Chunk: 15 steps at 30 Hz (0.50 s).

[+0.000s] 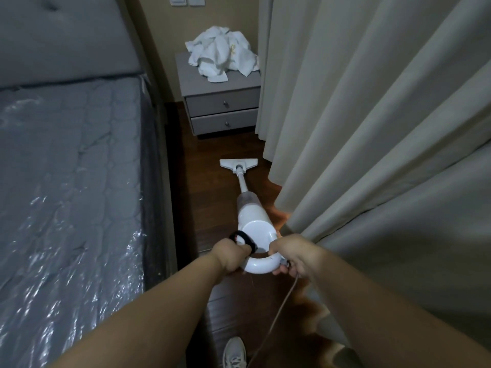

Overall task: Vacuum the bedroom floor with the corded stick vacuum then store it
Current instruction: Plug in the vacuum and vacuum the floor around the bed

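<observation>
Both our left hand (233, 254) and right hand (291, 254) grip the white plastic stick vacuum (253, 221) by its looped handle; it looks light, rigid, top-heavy.

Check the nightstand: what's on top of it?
A heap of crumpled white cloth sits on the grey nightstand, covering most of its top. Anything beneath the heap is hidden. Both drawers are closed, contents unseen.

A home bedroom: a plastic-wrapped mattress (69, 197), grey nightstand (220, 102), long curtains (372, 115) and dark wooden floor (212, 208).
</observation>
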Motion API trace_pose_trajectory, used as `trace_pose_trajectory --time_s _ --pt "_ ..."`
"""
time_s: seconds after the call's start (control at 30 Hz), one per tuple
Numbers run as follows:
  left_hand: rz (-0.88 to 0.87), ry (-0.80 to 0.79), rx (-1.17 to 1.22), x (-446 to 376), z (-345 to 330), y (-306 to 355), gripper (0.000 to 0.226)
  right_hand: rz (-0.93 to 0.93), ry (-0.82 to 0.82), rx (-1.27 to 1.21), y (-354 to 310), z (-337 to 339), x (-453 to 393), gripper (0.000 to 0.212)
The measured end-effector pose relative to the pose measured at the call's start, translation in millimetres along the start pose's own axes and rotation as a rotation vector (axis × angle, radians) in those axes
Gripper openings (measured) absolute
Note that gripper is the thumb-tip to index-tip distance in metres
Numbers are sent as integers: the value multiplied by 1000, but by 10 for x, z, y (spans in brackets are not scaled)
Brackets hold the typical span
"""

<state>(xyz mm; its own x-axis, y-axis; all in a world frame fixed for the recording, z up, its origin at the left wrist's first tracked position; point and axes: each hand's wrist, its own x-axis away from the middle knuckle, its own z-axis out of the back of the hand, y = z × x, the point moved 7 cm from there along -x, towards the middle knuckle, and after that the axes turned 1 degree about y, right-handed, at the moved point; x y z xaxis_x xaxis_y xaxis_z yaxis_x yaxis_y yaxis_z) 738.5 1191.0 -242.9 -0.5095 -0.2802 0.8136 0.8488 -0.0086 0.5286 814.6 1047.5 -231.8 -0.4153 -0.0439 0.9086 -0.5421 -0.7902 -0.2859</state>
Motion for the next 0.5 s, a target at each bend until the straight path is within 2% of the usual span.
trace_pose_trajectory --time_s 0.1,0.23,0.5 --pt "37 -6 64 64 30 -111 21 11 -23 64 -26 -77 40 15" --pt "84 -34 124 119 54 -294 24 15 -37 147 -17 -185 122 28" --pt "97 -32 151 582 -232 -718 21 6 -105 294 493 -340 503 21"
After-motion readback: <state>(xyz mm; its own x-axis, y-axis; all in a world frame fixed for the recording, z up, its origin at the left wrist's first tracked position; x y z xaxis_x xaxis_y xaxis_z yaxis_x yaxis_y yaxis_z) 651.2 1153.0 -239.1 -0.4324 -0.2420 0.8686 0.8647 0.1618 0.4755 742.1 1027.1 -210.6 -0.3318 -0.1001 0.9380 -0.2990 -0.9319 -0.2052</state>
